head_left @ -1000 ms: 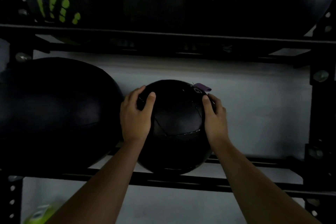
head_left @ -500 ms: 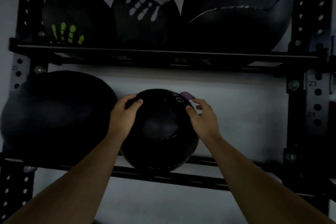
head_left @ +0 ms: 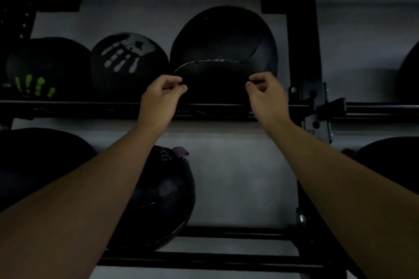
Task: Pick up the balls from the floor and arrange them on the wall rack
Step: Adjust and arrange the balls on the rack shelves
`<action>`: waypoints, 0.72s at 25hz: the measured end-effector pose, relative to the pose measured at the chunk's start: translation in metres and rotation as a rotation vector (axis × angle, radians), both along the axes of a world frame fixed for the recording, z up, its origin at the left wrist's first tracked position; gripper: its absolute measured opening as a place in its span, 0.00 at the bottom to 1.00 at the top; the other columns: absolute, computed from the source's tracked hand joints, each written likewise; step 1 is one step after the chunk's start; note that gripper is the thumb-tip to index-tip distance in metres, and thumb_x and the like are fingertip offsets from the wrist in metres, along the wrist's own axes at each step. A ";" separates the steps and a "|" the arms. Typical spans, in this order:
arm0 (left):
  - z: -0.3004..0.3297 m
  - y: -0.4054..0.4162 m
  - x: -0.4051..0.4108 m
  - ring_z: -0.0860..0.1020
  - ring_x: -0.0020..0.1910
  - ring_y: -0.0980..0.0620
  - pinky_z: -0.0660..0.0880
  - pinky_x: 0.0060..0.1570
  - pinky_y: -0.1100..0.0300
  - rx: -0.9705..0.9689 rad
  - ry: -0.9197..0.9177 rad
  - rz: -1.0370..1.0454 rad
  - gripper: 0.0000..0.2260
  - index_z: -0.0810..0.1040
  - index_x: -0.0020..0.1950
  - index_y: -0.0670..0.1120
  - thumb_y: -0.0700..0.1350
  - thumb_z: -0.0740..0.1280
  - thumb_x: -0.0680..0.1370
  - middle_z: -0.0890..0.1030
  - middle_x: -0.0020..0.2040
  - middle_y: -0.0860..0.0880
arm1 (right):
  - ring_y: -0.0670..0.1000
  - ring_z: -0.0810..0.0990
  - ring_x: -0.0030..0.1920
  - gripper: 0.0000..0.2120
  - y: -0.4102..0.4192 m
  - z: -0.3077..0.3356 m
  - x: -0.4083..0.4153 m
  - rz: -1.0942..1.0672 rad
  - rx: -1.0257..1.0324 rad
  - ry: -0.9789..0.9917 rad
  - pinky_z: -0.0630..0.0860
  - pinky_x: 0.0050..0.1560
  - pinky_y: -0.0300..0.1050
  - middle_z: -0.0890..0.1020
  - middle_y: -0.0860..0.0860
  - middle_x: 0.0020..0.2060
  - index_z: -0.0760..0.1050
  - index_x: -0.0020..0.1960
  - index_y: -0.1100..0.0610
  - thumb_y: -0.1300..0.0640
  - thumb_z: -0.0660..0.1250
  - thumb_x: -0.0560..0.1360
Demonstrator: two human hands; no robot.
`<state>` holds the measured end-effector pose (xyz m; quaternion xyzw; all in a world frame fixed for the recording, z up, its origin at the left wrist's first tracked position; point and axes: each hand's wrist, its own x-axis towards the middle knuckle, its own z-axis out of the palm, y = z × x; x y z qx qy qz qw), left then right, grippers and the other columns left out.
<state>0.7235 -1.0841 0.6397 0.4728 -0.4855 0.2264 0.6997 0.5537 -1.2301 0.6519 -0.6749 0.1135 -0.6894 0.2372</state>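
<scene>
A small black ball (head_left: 165, 195) marked "KG", with a purple tag, rests on the lower rails of the black wall rack (head_left: 226, 260), partly behind my left forearm. Neither hand touches it. My left hand (head_left: 159, 99) and my right hand (head_left: 268, 97) are raised in front of a large black ball (head_left: 224, 45) on the upper shelf. Both hands have their fingers curled in and nothing in them. Whether the fingertips touch the large ball is hard to tell in the dim light.
On the upper rail (head_left: 68, 106) sit a ball with a white handprint (head_left: 129, 61) and one with a green handprint (head_left: 45, 68). A big dark ball (head_left: 38, 161) fills the lower left. A rack upright (head_left: 299, 41) stands at the right, with more balls (head_left: 394, 161) beyond it.
Both hands let go of the small ball, which stays on the lower shelf, and rose to the upper shelf with fingers curled. The view tilted upward.
</scene>
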 end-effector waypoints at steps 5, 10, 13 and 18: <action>0.027 -0.029 -0.031 0.78 0.57 0.58 0.69 0.49 0.74 -0.005 -0.043 0.038 0.13 0.82 0.63 0.47 0.48 0.70 0.80 0.81 0.62 0.49 | 0.48 0.80 0.45 0.10 -0.019 0.026 -0.050 -0.038 -0.022 -0.079 0.73 0.46 0.40 0.83 0.51 0.47 0.80 0.59 0.54 0.54 0.66 0.80; 0.068 -0.046 -0.021 0.73 0.69 0.47 0.71 0.67 0.57 -0.015 -0.008 0.188 0.23 0.75 0.70 0.50 0.61 0.64 0.80 0.73 0.70 0.47 | 0.56 0.81 0.60 0.16 -0.038 0.062 -0.048 -0.038 -0.036 -0.043 0.72 0.54 0.45 0.80 0.56 0.63 0.78 0.63 0.51 0.45 0.69 0.79; 0.102 -0.052 -0.004 0.66 0.76 0.41 0.64 0.75 0.44 0.017 0.060 0.233 0.32 0.67 0.77 0.51 0.68 0.59 0.79 0.67 0.77 0.46 | 0.60 0.75 0.70 0.25 -0.054 0.094 -0.033 0.005 -0.004 -0.021 0.74 0.67 0.51 0.71 0.57 0.75 0.74 0.70 0.49 0.38 0.67 0.78; 0.161 -0.072 0.040 0.69 0.76 0.42 0.68 0.75 0.42 -0.015 0.038 0.133 0.38 0.66 0.79 0.49 0.72 0.57 0.78 0.68 0.79 0.45 | 0.59 0.74 0.70 0.38 -0.097 0.139 0.000 0.104 0.104 -0.059 0.71 0.71 0.56 0.73 0.53 0.72 0.69 0.78 0.51 0.29 0.63 0.76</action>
